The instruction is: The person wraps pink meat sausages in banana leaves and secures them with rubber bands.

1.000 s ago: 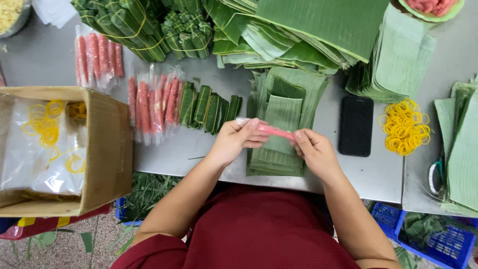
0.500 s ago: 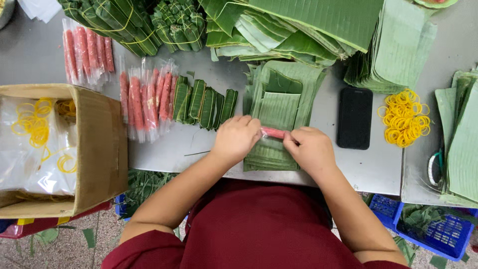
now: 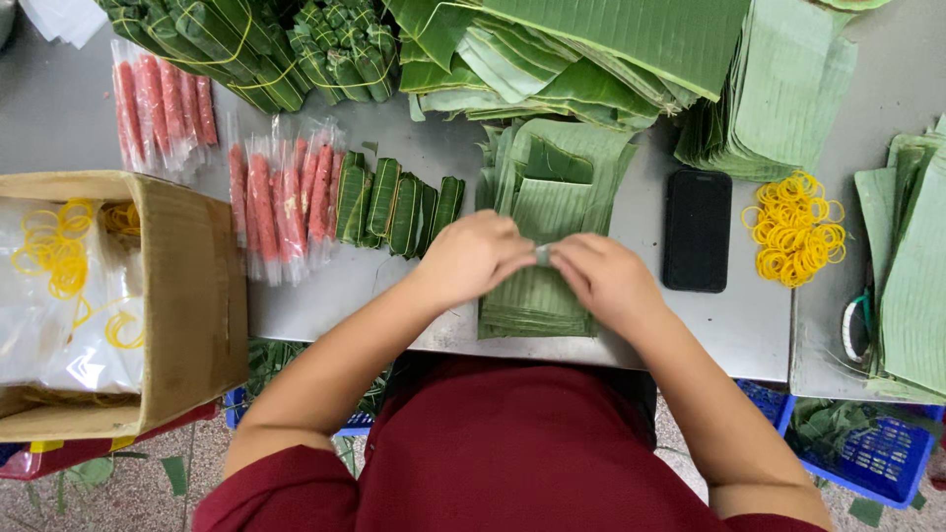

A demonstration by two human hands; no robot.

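Seen from above: left hand (image 3: 473, 258) and right hand (image 3: 603, 281) brought together over a stack of cut banana leaves (image 3: 552, 236) on a grey metal bench (image 3: 690, 330). Both clenched, fingertips meeting around a small pale item (image 3: 543, 255) pinched between them, mostly hidden, so its kind cannot be told. Held just above the top leaf, near the bench's front edge.

To the left, a row of finished green leaf-wrapped rolls (image 3: 394, 209), beside clear packets of pink sausage sticks (image 3: 281, 197). Further left, an open cardboard box (image 3: 187, 296) lined with plastic and holding yellow bands. To the right of the leaves, a black phone (image 3: 697, 230) lying flat, then a loose heap of yellow rubber bands (image 3: 796, 229). Behind, larger folded leaves (image 3: 591, 49) and tied green bundles (image 3: 246, 44).

Likely risks: with so small a grip, easy for the item to slip from the fingertips and drop off the near edge; pressing hard with fingertips could split the top leaf along its ribs; the stack, overhanging slightly toward the body, could slide forward under the wrists.
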